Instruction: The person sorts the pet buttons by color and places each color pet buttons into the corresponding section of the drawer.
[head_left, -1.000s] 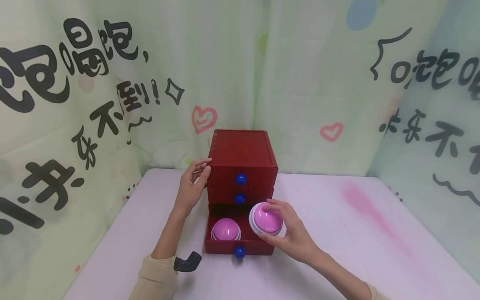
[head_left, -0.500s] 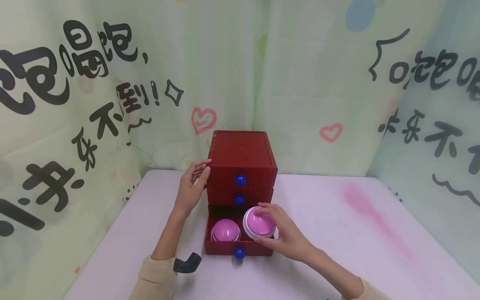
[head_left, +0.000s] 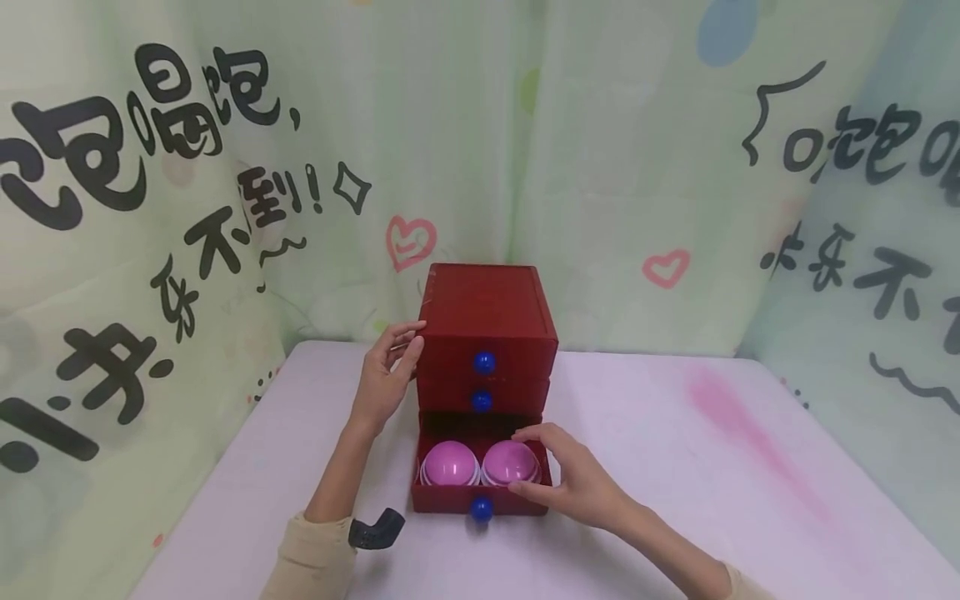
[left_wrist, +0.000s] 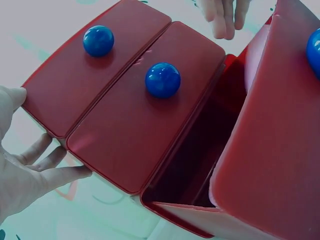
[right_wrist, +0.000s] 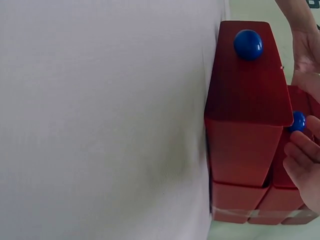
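Observation:
A small dark red chest of drawers point(head_left: 487, 300) has its bottom drawer point(head_left: 450, 500) pulled out. Inside it, side by side, sit a left round jar point(head_left: 450, 463) and a right round jar point(head_left: 510, 461), each with a glossy pink domed lid and pale rim. My right hand point(head_left: 577, 479) is spread over the right jar, index finger behind it and thumb at the drawer's front edge. The right wrist view shows no jar between these fingers. My left hand point(head_left: 386, 379) rests its fingertips against the chest's left side; its spread fingers point(left_wrist: 65, 172) show in the left wrist view.
Blue round knobs point(head_left: 482, 510) stick out from the drawer fronts. A black angled piece point(head_left: 377, 529) juts from the left sleeve. The white tabletop point(head_left: 660, 433) has a pink smear at right, and printed curtains point(head_left: 600, 167) surround it.
My right hand has brought the right jar left and down into the open drawer, next to the other one, and its fingers now stand around it. My left hand stays against the chest.

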